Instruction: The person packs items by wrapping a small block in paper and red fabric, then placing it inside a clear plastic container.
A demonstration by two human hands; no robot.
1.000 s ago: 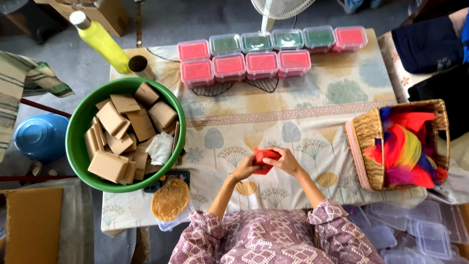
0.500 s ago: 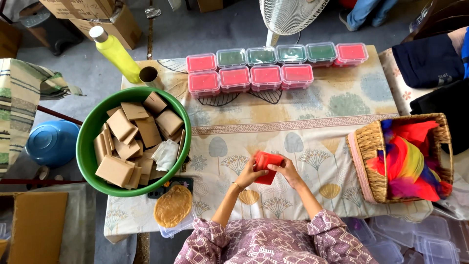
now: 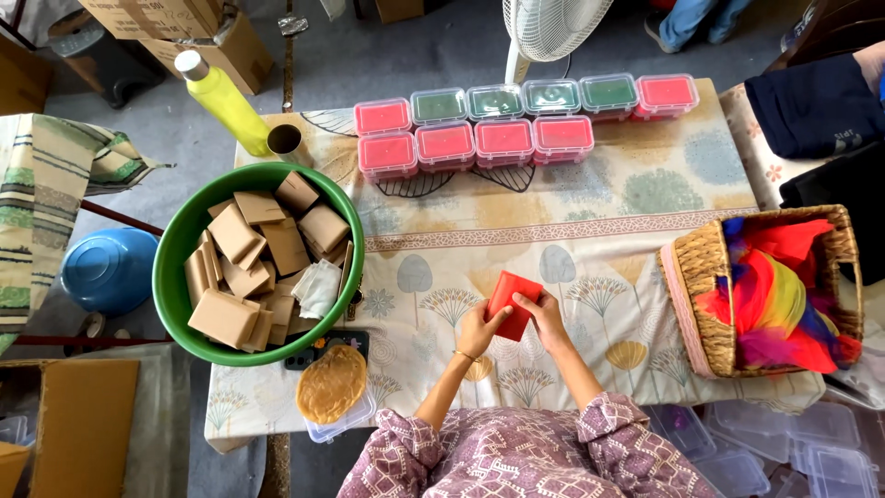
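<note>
Red, flat rectangular block (image 3: 513, 303) sits between both hands just above the table cloth, tilted a bit, one corner up. Left hand (image 3: 479, 330) has fingers curled round its lower-left edge, thumb on the face; a thin bracelet shows at that wrist. Right hand (image 3: 546, 318) closes on the right edge w/ fingertips on top, so both hands are clamped on the block, not spread. Patterned purple-pink sleeves (image 3: 516, 456) lie nearest the camera, below the hands. Under the hands: pale floral-print tablecloth (image 3: 590, 231) over the table. Down-left of the left hand, near the table edge, a round tan woven pad (image 3: 329, 384) rests on a clear plastic tub (image 3: 346, 426), touching a small dark flat item I can't make out. Left of the hands, a big round green plastic basin (image 3: 171, 277) holds a heap of brown-paper-wrapped blocks (image 3: 235, 267) plus a crumpled whitish wrapper. Right of the hands, well apart, a woven wicker basket (image 3: 696, 304) stuffed w/ bright red, yellow, blue fabric (image 3: 784, 295). Farther out, beyond the hands, two rows of clear lidded plastic boxes (image 3: 502, 115) w/ red & green contents, packed side by side. Far left of those, a tall yellow bottle (image 3: 221, 92) w/ pale cap leans next to a small brown cup (image 3: 284, 140). On the floor left: blue round bowl (image 3: 109, 269). Beyond the boxes: white fan base (image 3: 544, 28). Upper left: cardboard cartons (image 3: 175, 28).
</note>
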